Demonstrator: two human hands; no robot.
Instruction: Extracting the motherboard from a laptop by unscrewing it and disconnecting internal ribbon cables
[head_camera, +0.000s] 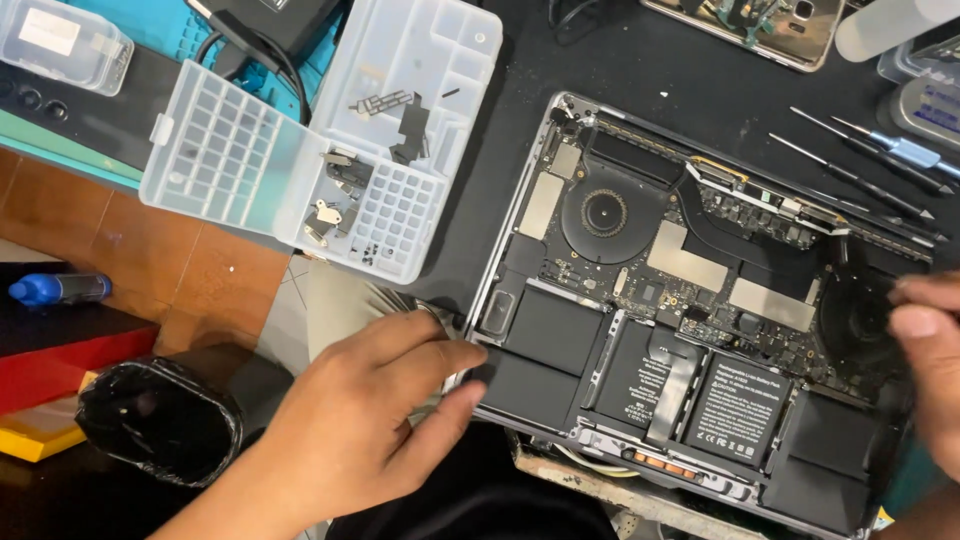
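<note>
Opened laptop between both hands, parts organizer left of it.

The opened laptop fills the middle of the black mat; its left edge is blocked by the left hand, its right edge by the right hand; the clear parts box crowds the upper left, just beside the laptop; thin screwdrivers bar the upper right; bare mat stays open above the laptop's top edge, between box and screwdrivers.
</note>
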